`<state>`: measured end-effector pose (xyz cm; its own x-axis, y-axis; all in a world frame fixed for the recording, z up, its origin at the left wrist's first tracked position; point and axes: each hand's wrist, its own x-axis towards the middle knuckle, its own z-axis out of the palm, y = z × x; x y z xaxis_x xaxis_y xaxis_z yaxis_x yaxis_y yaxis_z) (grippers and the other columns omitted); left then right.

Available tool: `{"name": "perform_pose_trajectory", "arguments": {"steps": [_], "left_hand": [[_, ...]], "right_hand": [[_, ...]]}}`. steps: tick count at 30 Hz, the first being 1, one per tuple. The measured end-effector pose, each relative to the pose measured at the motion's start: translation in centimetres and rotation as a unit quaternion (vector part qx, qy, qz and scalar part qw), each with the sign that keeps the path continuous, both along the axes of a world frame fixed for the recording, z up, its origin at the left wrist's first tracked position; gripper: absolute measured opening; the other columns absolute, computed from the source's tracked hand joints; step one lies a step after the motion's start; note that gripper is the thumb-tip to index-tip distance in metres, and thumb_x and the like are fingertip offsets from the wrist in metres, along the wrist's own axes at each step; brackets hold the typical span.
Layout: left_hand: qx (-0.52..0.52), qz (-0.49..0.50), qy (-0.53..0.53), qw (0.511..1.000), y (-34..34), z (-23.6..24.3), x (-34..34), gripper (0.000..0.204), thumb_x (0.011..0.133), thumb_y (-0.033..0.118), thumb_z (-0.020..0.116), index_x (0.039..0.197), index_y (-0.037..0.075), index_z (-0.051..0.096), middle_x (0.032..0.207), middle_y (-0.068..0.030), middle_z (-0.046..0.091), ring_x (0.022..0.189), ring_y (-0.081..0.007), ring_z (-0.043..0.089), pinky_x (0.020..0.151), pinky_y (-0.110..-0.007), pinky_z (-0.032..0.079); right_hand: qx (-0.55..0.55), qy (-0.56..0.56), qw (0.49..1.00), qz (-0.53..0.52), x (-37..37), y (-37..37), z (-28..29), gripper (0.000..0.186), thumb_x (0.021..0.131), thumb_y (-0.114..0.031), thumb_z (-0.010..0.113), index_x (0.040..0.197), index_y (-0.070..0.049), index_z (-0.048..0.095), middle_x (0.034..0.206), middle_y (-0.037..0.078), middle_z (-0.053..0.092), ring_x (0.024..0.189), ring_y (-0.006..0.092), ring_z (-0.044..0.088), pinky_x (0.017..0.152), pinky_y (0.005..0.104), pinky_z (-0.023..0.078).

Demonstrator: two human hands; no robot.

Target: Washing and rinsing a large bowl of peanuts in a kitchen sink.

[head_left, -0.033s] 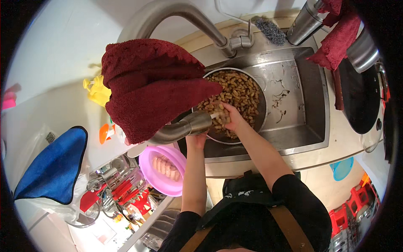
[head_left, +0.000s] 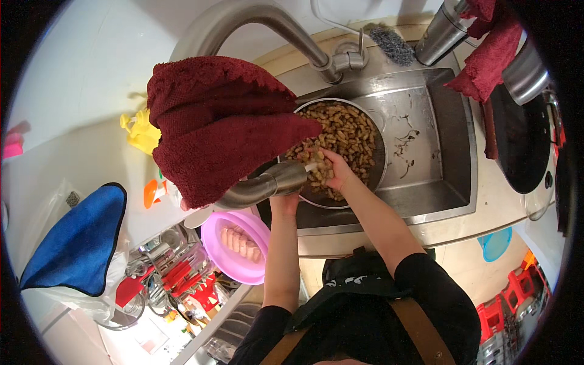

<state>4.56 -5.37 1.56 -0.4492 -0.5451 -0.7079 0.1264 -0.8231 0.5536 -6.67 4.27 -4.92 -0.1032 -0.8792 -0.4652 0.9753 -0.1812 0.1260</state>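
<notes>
Right hand: your right hand (head_left: pixel 334 173) is reaching in over the near side of the pan, its fingers bending loosely and pointing left; you are touching peanuts, but I cannot tell whether you are gripping any.
Peanuts: the peanuts (head_left: pixel 350 131) are lying right at your right fingers and spreading past them toward the far and right sides of the pan.
Left hand: your left hand (head_left: pixel 286 202) is sitting by the pan's near left edge, the tap hiding part of it; I cannot tell whether it is holding anything.
Water: a short pale stream of water (head_left: pixel 311 166) is coming from the tap (head_left: pixel 289 178) just beside your right fingers.
Pan: the round pan (head_left: pixel 379 159) is standing in the left part of the sink (head_left: pixel 420 121), holding the peanuts.
Scraps: dark scraps (head_left: pixel 406 143) are lying on the sink floor, to the right of the pan.
Towel: a dark red towel (head_left: pixel 225 121) is draping over the tap and blocking your view of the pan's left side.
Bowl: a lilac bowl (head_left: pixel 210 246) is standing left of your left forearm, holding pale pink food (head_left: pixel 241 243).
</notes>
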Motion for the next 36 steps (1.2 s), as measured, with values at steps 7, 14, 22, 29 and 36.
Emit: {"name": "perform_pose_trajectory", "arguments": {"steps": [7,14,22,29,36], "left_hand": [[-0.029,-0.024,0.053,0.998,0.7,-3.0,-2.8,0.037,0.084,0.034,0.040,0.111,0.010,0.044,0.109,-0.0093,0.047,0.102,-0.0238,0.046,0.085,-0.041,0.038],[-0.017,-0.067,-0.004,0.998,3.5,-1.0,-5.4,0.041,0.081,0.035,0.047,0.113,0.011,0.042,0.111,-0.0072,0.047,0.103,-0.0230,0.045,0.085,-0.040,0.038],[0.063,-0.057,0.066,0.994,3.7,-0.8,-6.2,0.031,0.080,0.029,0.048,0.104,0.010,0.049,0.096,-0.0065,0.052,0.088,-0.0218,0.050,0.074,-0.036,0.043],[0.023,0.043,0.140,0.989,2.9,-6.9,-1.1,0.039,0.084,0.037,0.040,0.114,0.013,0.043,0.114,-0.0069,0.044,0.104,-0.0235,0.042,0.085,-0.036,0.037],[-0.009,-0.028,0.006,1.000,5.8,-0.7,-6.3,0.034,0.087,0.027,0.036,0.116,0.012,0.041,0.116,-0.0050,0.043,0.108,-0.0207,0.040,0.090,-0.034,0.034]], "right_hand": [[0.064,0.073,0.993,-0.064,0.6,0.4,2.5,0.034,0.084,-0.021,0.041,0.112,-0.004,0.046,0.110,0.011,0.050,0.099,0.0208,0.050,0.085,0.0317,0.039],[0.270,0.234,0.934,-0.015,-0.4,0.3,4.0,0.029,0.079,-0.020,0.052,0.103,-0.004,0.052,0.104,0.007,0.051,0.095,0.0161,0.049,0.083,0.0269,0.038],[0.380,0.654,0.654,-0.005,3.1,-1.1,3.3,0.030,0.077,-0.029,0.053,0.101,-0.011,0.056,0.112,0.009,0.047,0.102,0.0246,0.045,0.083,0.0344,0.037],[0.349,0.666,0.659,0.019,5.4,-1.6,6.7,0.035,0.077,-0.030,0.049,0.108,-0.014,0.053,0.120,0.010,0.041,0.114,0.0322,0.032,0.094,0.0389,0.026],[0.377,0.623,0.685,0.018,1.6,-0.1,4.5,0.036,0.077,-0.026,0.048,0.110,-0.011,0.050,0.116,0.016,0.043,0.109,0.0332,0.035,0.092,0.0393,0.028]]}}
